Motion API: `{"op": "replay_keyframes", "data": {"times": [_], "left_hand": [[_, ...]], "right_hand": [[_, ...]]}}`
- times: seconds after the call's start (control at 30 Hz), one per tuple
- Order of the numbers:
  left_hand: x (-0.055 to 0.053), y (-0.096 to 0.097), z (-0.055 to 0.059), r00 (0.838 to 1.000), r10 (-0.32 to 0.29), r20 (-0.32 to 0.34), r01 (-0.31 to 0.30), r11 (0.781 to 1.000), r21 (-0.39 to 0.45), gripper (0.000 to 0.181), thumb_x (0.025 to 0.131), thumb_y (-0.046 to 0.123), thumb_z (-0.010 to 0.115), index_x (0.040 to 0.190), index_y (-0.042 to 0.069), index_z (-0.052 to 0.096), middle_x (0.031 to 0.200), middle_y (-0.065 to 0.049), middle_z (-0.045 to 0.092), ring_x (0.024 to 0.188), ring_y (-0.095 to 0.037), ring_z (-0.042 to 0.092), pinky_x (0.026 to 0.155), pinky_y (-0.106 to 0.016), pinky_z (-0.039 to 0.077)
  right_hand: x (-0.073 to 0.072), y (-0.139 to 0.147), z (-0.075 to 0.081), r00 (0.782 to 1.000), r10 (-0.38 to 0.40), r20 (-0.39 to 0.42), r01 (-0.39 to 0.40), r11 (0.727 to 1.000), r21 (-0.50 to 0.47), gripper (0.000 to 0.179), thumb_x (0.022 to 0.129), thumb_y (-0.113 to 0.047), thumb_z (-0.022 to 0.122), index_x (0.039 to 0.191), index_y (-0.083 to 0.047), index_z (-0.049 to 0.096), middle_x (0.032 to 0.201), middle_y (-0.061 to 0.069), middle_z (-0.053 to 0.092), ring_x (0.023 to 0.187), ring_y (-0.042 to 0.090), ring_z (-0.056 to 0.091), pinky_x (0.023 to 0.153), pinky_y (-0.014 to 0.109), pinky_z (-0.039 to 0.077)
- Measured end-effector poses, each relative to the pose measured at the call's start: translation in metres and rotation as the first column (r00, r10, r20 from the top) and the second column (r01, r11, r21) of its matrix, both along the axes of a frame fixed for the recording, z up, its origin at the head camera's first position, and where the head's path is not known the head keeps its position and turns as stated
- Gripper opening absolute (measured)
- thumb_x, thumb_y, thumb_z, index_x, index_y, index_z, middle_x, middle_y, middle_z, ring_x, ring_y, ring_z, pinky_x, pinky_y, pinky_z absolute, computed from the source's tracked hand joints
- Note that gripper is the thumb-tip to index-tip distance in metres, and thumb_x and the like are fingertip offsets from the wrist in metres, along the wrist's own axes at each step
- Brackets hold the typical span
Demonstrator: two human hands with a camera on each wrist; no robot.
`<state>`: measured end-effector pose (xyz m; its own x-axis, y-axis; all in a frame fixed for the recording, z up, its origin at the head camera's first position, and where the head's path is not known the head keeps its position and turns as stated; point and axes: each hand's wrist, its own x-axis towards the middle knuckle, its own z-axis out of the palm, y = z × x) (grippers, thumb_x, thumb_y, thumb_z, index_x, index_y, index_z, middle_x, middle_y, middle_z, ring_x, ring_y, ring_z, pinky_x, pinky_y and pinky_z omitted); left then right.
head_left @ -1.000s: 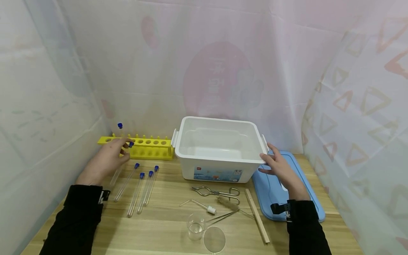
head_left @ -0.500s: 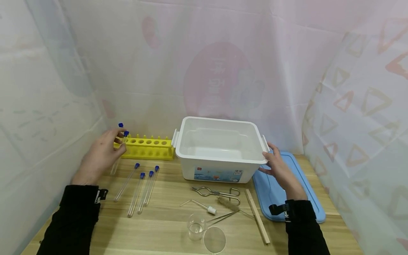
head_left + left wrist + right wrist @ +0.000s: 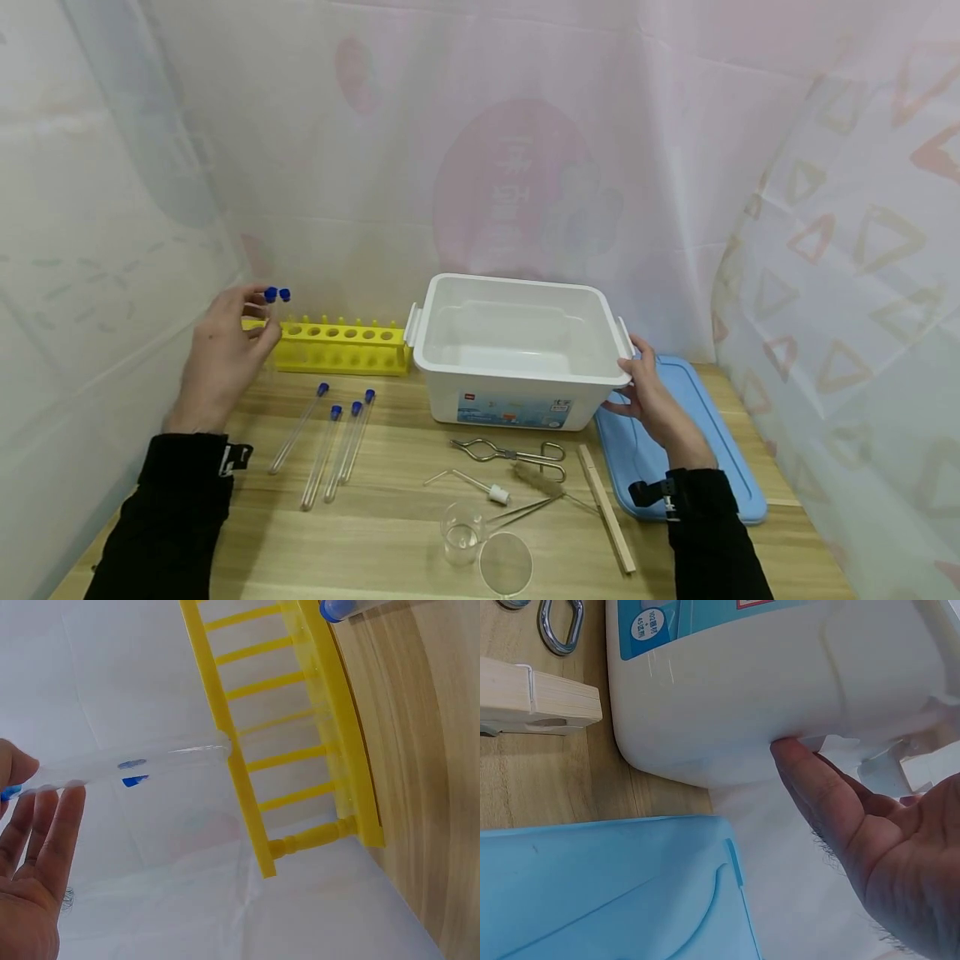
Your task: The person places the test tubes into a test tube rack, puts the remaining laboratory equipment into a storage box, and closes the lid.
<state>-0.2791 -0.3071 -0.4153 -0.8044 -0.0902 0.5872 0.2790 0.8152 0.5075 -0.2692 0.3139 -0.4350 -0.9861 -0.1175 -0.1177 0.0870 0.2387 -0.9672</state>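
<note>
Pale printed sheets hang round a wood-grain table, closing in the far, left and right sides. We have the left hand at the far left, fingers pinching a clear test tube near its blue-capped end. We read the tube as close to upright, cap up, long axis dropping from the fingers and crossing the left-right row of the yellow rack. Key relation, we judge: the tube's rounded bottom against the rack's top rail, toward the rack's left end. Left hand is far nearer; the right hand rests fairly straight fingers on the right end of the white box, beside the blue lid. Just right of the held cap we spot a second blue cap. Four capped tubes lie nearer on the table.

Hard to make out: we can't tell whether the bottom sits in a hole or only touches the rail; clear glass fades out in the head view. Left wrist view cuts off the held cap; the right hand's far fingers are partly hidden.
</note>
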Motion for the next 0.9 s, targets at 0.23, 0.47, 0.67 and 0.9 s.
{"op": "replay_keyframes", "data": {"times": [0.23,0.47,0.67,0.9], "left_hand": [[-0.001,-0.004,-0.002,0.999,0.040,-0.028,-0.037,0.993,0.108,0.054,0.120,0.012,0.059,0.172,0.002,0.047,0.157,-0.031,0.058,0.142,-0.048,0.065,0.111,-0.057,0.065],[-0.003,-0.008,-0.006,0.994,0.077,-0.073,-0.060,0.975,0.212,0.053,0.121,0.015,0.060,0.170,0.006,0.045,0.155,-0.026,0.058,0.147,-0.042,0.064,0.119,-0.016,0.058],[-0.008,-0.009,-0.014,0.990,0.116,-0.084,-0.088,0.956,0.281,0.050,0.121,0.019,0.059,0.166,0.004,0.042,0.153,-0.021,0.056,0.143,-0.031,0.062,0.117,-0.009,0.055],[-0.012,-0.006,-0.021,0.984,0.165,-0.062,-0.136,0.935,0.328,0.047,0.122,0.015,0.057,0.164,0.001,0.040,0.151,-0.010,0.052,0.141,-0.016,0.056,0.122,-0.017,0.057]], "right_hand": [[0.000,0.000,0.000,1.000,0.004,0.008,-0.005,1.000,0.011,0.085,0.122,-0.051,0.037,0.185,-0.036,-0.018,0.191,0.026,0.019,0.172,0.054,0.045,0.126,0.069,0.058],[0.000,0.000,0.000,1.000,0.004,0.007,-0.004,1.000,0.016,0.085,0.122,-0.050,0.038,0.185,-0.036,-0.019,0.191,0.027,0.021,0.171,0.054,0.045,0.125,0.068,0.059],[0.002,0.000,0.000,1.000,0.007,0.005,-0.007,1.000,0.019,0.085,0.122,-0.050,0.039,0.184,-0.036,-0.018,0.190,0.027,0.024,0.171,0.054,0.047,0.123,0.065,0.061],[0.003,0.000,0.001,1.000,0.003,0.004,-0.003,1.000,0.014,0.084,0.123,-0.051,0.039,0.185,-0.035,-0.017,0.190,0.026,0.024,0.171,0.053,0.047,0.123,0.066,0.061]]}}
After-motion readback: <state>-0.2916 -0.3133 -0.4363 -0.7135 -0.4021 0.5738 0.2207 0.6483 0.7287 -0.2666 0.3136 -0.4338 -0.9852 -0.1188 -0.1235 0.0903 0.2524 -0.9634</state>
